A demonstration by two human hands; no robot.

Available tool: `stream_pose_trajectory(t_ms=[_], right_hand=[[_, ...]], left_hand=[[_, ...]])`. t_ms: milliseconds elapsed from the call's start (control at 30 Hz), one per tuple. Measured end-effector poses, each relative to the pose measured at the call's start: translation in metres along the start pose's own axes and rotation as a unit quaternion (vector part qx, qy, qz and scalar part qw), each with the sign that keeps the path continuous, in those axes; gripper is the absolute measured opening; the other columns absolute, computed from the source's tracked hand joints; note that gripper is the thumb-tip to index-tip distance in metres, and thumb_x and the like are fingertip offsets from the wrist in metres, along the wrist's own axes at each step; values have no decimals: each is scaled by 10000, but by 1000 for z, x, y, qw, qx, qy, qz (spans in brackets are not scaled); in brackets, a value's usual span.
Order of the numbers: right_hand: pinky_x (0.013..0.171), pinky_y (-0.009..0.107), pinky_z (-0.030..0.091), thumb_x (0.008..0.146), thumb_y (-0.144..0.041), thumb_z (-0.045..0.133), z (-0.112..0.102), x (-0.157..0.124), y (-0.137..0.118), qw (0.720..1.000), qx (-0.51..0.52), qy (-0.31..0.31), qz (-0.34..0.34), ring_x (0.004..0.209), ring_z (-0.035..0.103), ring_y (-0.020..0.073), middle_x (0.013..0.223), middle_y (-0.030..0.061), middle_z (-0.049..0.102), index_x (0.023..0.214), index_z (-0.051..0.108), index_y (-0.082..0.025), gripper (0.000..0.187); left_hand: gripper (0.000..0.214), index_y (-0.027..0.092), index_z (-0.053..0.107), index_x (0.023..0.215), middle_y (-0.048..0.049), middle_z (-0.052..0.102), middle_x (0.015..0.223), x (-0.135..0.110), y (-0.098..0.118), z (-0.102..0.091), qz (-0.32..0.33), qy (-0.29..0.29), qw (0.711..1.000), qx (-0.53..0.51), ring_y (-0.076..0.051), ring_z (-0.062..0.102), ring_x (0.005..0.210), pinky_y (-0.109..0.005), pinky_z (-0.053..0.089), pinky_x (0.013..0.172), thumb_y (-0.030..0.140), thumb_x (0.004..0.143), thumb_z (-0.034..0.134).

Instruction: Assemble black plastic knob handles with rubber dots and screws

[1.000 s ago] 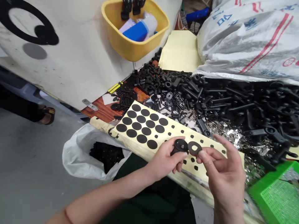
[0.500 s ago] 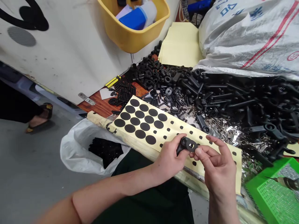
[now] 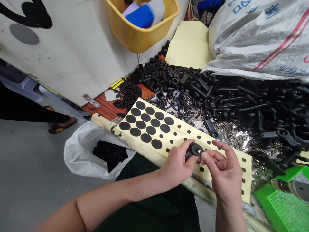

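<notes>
In my left hand (image 3: pixel 175 166) is a black plastic part (image 3: pixel 188 156), gripped between thumb and fingers with its round end facing up. A round black sticker (image 3: pixel 194 149) with a hole lies over that end. My right hand (image 3: pixel 225 172) pinches the sticker's right edge between thumb and forefinger, its other fingers partly spread. Both hands are above a pale yellow sticker sheet (image 3: pixel 166 136), which has several whole black discs on its left and small black dots on the rest. Fingers hide part of the plastic piece.
Black plastic parts (image 3: pixel 229 100) are heaped behind the sheet, with small metal clips (image 3: pixel 238 135) nearby. A green basket (image 3: pixel 280 196) with a tool over it stands at right. There is a yellow bin (image 3: pixel 137 40), a white sack (image 3: pixel 241 42), and an open white bag (image 3: pixel 77 153) below the table edge.
The sticker has moved left onto the round end of the plastic part; before, it stuck out to the right. A bystander's foot has shifted to the right, and the view has moved slightly.
</notes>
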State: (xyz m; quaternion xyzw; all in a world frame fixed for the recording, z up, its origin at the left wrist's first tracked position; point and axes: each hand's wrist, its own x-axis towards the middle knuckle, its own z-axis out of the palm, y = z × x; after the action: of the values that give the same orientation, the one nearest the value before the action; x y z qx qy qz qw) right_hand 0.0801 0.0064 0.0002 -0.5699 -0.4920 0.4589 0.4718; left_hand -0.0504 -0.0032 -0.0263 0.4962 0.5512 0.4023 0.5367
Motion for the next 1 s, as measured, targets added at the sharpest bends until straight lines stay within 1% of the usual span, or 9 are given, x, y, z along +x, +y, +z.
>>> stream_pose_trajectory(t_ms=[200,333,467,633,700,833,1000], right_hand=[[609,275,548,721,-297,756,0,0,1,1000,-7,1,4,591,636,133,646,-23,652,1067,510,-215,433],[596,270,542,733,-317,748,0,-1,-2,1000,-25,-4,-1,600,638,137,648,-21,650,1067,510,-213,423],[595,272,539,748,-329,734,-1,-1,-5,999,-47,-14,-4,611,634,139,668,-16,643,1092,509,-212,427],[623,268,532,764,-326,715,-3,-1,-6,998,-61,-31,-5,632,633,134,689,-12,649,1100,507,-218,410],[622,258,524,771,-319,707,-3,-1,-7,997,-65,-33,-7,630,623,126,689,-14,644,1103,509,-221,399],[614,262,522,770,-307,704,-4,-1,-7,996,-72,-47,-13,633,612,127,695,-15,637,1115,504,-221,408],[632,274,532,771,-317,697,-2,0,-8,996,-80,-44,-20,631,617,128,678,-22,629,1087,504,-224,382]], left_hand=[[424,159,545,1236,27,557,660,-1,1,0,8,0,1000,7,-84,466,491,-199,387,484,234,818,533],[391,164,553,1204,5,595,733,-1,3,-2,14,-2,1000,-3,-101,519,563,-208,429,538,221,817,531],[401,161,531,1215,8,583,741,-3,3,-4,22,-17,999,-23,-95,493,558,-211,425,545,188,815,511],[397,164,522,1201,27,527,718,-5,5,-7,37,-37,995,-80,-93,457,592,-201,396,545,152,804,512],[375,165,517,1201,37,507,692,-5,7,-9,26,-49,993,-103,-87,447,566,-202,387,530,177,826,509],[333,164,509,1206,49,493,627,-6,10,-12,-12,-73,987,-141,-79,449,482,-202,378,472,287,900,466],[299,186,517,1180,56,483,594,-5,9,-13,-30,-73,985,-153,-78,455,432,-191,386,430,318,943,392]])
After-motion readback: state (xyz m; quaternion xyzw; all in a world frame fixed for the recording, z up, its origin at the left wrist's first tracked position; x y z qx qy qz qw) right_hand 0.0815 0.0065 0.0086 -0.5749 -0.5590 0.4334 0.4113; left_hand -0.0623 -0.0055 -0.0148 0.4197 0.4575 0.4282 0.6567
